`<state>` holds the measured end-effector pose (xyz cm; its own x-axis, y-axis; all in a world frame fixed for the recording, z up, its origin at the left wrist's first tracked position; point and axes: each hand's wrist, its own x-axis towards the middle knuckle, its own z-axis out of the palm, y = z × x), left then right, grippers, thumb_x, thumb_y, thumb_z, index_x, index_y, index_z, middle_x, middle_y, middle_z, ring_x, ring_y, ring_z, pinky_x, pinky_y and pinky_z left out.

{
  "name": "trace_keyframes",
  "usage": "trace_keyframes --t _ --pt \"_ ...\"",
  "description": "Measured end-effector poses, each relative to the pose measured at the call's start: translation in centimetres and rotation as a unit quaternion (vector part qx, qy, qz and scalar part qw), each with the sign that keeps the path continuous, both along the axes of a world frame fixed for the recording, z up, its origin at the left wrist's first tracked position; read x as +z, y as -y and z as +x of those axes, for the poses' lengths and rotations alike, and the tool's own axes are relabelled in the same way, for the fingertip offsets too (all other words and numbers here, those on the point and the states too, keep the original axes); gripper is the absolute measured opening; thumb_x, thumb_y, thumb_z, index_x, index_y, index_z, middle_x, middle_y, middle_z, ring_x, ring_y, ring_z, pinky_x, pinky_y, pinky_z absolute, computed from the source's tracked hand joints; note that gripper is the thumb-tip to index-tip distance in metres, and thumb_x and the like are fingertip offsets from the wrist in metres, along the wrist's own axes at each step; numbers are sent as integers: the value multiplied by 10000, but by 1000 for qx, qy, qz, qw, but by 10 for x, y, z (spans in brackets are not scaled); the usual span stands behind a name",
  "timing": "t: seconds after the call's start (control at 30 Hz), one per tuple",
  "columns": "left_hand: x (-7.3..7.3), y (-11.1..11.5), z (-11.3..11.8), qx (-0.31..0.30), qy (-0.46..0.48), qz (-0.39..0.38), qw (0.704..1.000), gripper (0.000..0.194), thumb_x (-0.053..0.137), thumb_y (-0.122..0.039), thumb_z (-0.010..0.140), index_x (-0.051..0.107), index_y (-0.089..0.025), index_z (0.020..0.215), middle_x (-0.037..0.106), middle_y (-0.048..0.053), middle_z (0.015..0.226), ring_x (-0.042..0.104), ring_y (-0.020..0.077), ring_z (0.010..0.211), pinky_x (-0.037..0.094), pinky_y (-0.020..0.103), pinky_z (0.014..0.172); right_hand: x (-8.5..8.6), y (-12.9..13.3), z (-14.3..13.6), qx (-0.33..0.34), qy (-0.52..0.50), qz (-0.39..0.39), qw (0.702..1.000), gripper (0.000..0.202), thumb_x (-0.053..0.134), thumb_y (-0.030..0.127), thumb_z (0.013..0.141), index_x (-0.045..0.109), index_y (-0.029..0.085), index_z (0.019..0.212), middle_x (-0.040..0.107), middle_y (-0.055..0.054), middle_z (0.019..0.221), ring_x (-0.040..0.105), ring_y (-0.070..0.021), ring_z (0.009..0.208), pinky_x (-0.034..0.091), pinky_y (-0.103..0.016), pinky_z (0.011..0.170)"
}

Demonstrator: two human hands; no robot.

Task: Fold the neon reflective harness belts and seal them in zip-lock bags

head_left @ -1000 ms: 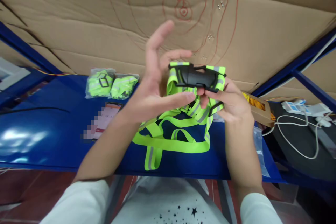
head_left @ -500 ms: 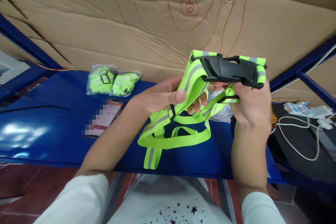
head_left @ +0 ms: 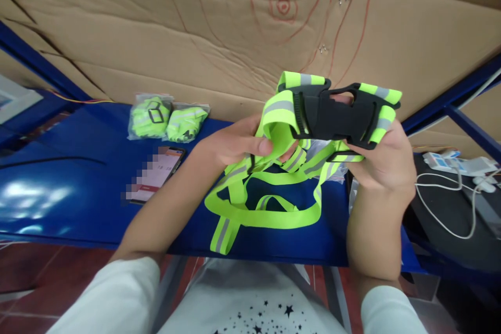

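Note:
A neon-yellow reflective harness (head_left: 282, 219) with grey stripes is held up over the blue table, its lower loops hanging toward the front edge. Its wide black side-release buckle (head_left: 332, 115) is fastened and faces me. My left hand (head_left: 238, 143) is closed on the webbing left of the buckle, thumb on top and fingers partly hidden behind the strap. At the buckle's right end, my right hand (head_left: 385, 159) grips the harness from behind and below; most of its fingers are hidden. A black slider (head_left: 344, 156) sits on the strap under the buckle.
Two clear bags of folded neon straps (head_left: 151, 117) lie at the back left of the blue table (head_left: 97, 167). Nearer is a phone (head_left: 160, 175), partly pixelated. Clear plastic (head_left: 334, 171) lies behind the harness. White cables and a power strip (head_left: 454, 163) are at the right; cardboard stands behind.
The buckle has tilted so its broad face turns more toward me. My right hand has shifted slightly right, and the left slightly left, both still holding the harness.

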<state>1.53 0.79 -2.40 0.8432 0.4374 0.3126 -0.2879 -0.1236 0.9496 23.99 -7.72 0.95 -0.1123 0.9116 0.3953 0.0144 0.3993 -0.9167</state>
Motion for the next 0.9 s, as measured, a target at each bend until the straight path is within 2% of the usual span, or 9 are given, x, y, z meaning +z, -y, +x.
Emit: trace_keyframes --t 0.1,0.17,0.3,0.43,0.57,0.63,0.7,0.8,0.9 --pt "-4 -5 -1 -27 -16 -30 999 614 832 -767 614 670 -209 812 637 60 716 629 202 639 550 328 578 -2 -4 5 60 -35 -52 996 427 796 447 784 733 287 1175 772 -29 891 767 -289 859 653 -465 767" --pt "-2 -1 -1 -36 -32 -10 999 603 837 -732 658 697 -200 905 689 85 824 686 227 753 583 332 652 -3 -7 6 95 -52 -84 991 404 765 490 810 730 256 1138 762 -34 829 764 -272 780 654 -454 709" --pt "6 12 2 12 3 53 999 644 817 -610 792 649 -251 1299 715 115 1166 709 287 1091 606 425 925 -5 -8 0 120 -65 -140 981 321 764 417 846 705 231 1102 798 -68 958 791 -294 897 659 -502 795" --pt "8 19 7 51 19 3 998 656 852 -592 770 662 -263 1306 721 101 1244 702 303 1175 585 461 1014 -9 -8 -10 98 -61 -140 983 381 811 430 800 691 241 1110 801 -66 1028 774 -329 1040 656 -534 852" --pt "6 18 16 137 -1 11 991 515 922 -456 705 720 -217 1113 743 27 951 733 209 901 618 342 821 -17 -12 -20 62 -62 -130 988 414 882 424 719 708 253 1053 798 -37 1003 768 -328 1062 663 -497 877" --pt "3 17 20 162 -17 20 987 433 897 -449 736 718 -173 1017 696 6 784 681 160 698 584 284 652 -21 -15 -22 51 -61 -112 991 377 864 423 750 722 253 1056 794 -33 998 766 -328 1063 661 -499 888" --pt "-1 15 21 185 -33 37 981 446 861 -508 774 714 -151 997 699 18 764 670 161 649 584 301 639 -23 -18 -20 39 -32 -68 996 315 816 427 816 741 266 1076 787 -32 1040 749 -329 1108 647 -518 930" --pt "-8 12 21 253 -33 94 962 584 862 -546 761 709 -166 1176 763 91 1110 729 273 1050 578 437 984 -22 -20 -14 -5 78 46 996 232 765 398 884 774 303 1096 758 -28 1198 664 -328 1278 550 -540 1108" --pt "-11 12 22 233 -31 155 959 630 861 -523 763 693 -210 1283 703 96 1333 573 320 1371 426 489 1192 -17 -20 -7 -50 169 116 977 226 723 395 929 781 329 1138 701 -13 1360 568 -319 1401 439 -526 1226"
